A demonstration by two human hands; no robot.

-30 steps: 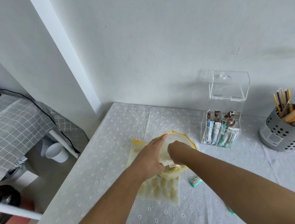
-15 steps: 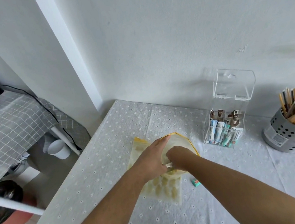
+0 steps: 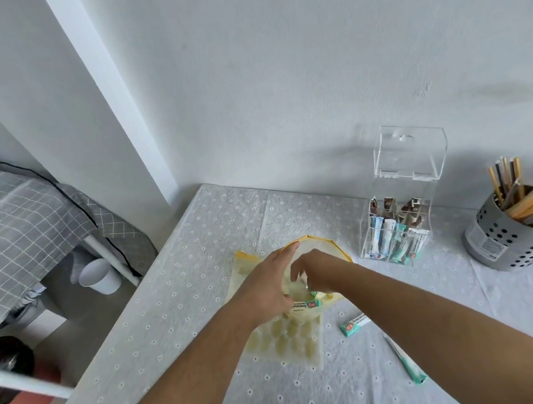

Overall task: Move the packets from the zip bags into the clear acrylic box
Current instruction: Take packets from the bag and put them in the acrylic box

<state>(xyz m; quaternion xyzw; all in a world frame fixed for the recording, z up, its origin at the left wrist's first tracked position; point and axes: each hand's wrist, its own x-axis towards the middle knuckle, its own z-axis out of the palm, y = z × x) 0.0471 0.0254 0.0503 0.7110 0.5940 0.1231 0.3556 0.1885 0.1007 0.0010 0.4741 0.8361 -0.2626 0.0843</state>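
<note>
A yellow-rimmed zip bag (image 3: 316,242) stands open at the table's middle, on top of a flat zip bag (image 3: 287,339) with a yellow pattern. My left hand (image 3: 265,288) holds the open bag's near-left rim. My right hand (image 3: 316,271) is inside the bag's mouth, fingers closed on a small packet (image 3: 303,278). A teal-and-white packet (image 3: 306,304) shows in the bag below. Two more teal packets (image 3: 354,324) (image 3: 406,363) lie loose on the cloth to the right. The clear acrylic box (image 3: 396,220), lid up, holds several packets at the back right.
A perforated metal holder (image 3: 508,234) full of sticks and pencils stands at the far right. The table (image 3: 171,312) has a dotted grey cloth; its left edge drops to the floor, where a white cup (image 3: 99,276) and a checked-cloth stand (image 3: 12,230) are.
My right hand has lifted slightly inside the bag and now shows a small packet in its fingers. The view has shifted a little, so a second loose packet appears at the right.
</note>
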